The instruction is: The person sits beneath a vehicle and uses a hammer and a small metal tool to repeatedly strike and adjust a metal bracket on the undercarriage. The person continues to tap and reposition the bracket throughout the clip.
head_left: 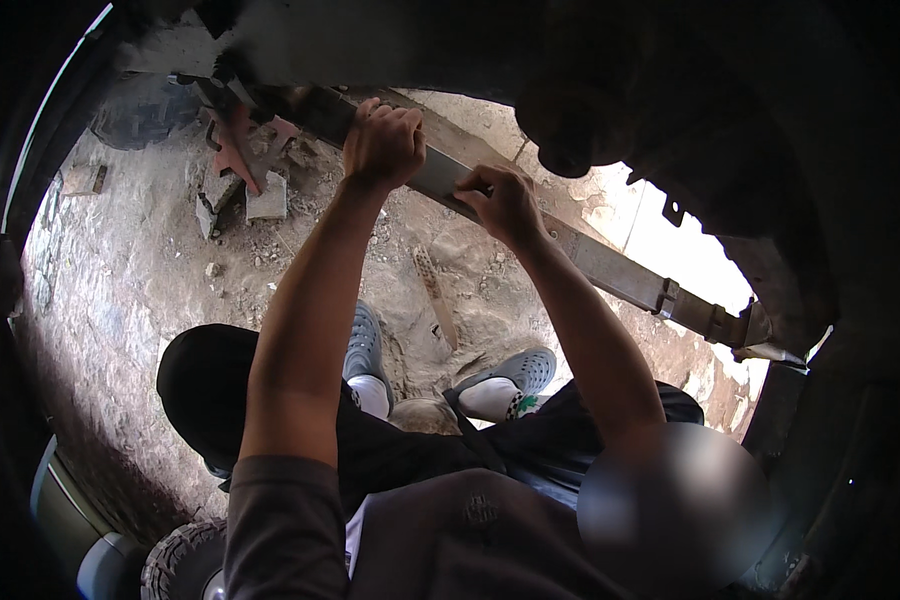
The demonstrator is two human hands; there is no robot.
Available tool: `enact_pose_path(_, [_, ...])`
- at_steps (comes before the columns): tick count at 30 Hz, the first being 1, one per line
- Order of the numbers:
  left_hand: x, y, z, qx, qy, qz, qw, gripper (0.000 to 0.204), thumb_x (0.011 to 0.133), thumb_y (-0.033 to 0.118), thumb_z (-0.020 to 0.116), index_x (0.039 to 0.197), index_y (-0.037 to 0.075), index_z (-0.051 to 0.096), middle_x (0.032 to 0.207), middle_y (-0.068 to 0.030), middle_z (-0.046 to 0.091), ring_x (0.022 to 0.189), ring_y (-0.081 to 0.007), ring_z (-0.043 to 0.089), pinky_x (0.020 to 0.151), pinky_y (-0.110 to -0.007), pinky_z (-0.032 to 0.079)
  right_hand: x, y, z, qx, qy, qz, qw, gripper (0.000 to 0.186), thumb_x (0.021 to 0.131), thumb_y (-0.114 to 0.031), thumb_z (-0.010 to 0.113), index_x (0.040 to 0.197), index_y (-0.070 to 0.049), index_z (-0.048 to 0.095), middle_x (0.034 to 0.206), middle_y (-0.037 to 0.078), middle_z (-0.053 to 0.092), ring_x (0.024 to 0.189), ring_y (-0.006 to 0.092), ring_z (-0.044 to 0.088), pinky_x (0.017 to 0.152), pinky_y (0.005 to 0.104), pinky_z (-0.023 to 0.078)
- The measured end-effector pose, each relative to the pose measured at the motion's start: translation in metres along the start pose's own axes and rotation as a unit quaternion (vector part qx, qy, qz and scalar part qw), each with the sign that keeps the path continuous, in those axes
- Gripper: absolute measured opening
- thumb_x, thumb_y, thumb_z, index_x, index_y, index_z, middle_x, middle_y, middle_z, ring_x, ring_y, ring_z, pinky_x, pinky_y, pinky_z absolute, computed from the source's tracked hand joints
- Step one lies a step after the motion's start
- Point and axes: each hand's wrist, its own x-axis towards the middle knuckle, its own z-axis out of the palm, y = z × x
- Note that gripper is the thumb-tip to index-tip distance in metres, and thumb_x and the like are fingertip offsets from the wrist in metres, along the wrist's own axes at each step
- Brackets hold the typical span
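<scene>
A long grey metal bar (610, 262) runs slantwise across the view, from upper left down to the right, under a dark vehicle underside. My left hand (385, 145) is closed at the bar's upper left part, its fingers curled against it. To its right, my right hand (503, 203) has curled fingers, with thumb and forefinger pinched together close to the bar's face. Whatever that pinch holds, if anything, is too small to make out. Both forearms reach up from the lower edge.
Beyond my left forearm stand a reddish metal piece (235, 150) and rough blocks (267, 196) on the dusty floor. A narrow strip (434, 295) lies between my feet in grey clogs (364, 342). Dark underbody parts (570, 120) hang at upper right. A tyre (178, 562) shows lower left.
</scene>
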Motion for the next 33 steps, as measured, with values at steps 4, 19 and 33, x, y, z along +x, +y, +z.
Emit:
enact_pose_path(4, [-0.003,-0.009,0.006,0.006,0.018,0.029,0.999,0.011,0.089,0.018,0.062,0.086,0.011,0.069,0.088,-0.0107,0.074,0.093,-0.0294,0.071,0.108,-0.045,0.045,-0.029,0.022,-0.028,-0.034,-0.015,0.024,0.999,0.015,0.084,-0.024,0.085,0.093,-0.013,0.081,0.094,0.006,0.079,0.093,0.0264,0.073,0.103,0.0497,0.039])
enact_pose_path(19, [0.0,-0.001,-0.001,0.01,0.012,0.011,1.0,0.011,0.087,0.018,0.063,0.085,0.01,0.07,0.087,-0.0092,0.073,0.092,-0.0283,0.071,0.097,-0.043,0.049,0.019,0.009,0.014,-0.057,0.051,-0.104,0.992,0.015,0.082,-0.013,0.086,0.096,-0.008,0.082,0.092,0.009,0.08,0.084,0.0193,0.077,0.081,0.0332,0.058])
enact_pose_path(33, [0.001,0.006,0.004,-0.014,0.006,-0.032,0.999,0.014,0.087,0.016,0.059,0.077,0.011,0.068,0.084,-0.0109,0.074,0.088,-0.0288,0.071,0.092,-0.042,0.051,-0.014,0.043,-0.03,-0.074,-0.007,0.002,0.997,0.013,0.083,-0.012,0.085,0.095,-0.008,0.082,0.092,0.007,0.08,0.081,0.0152,0.075,0.077,0.0312,0.057])
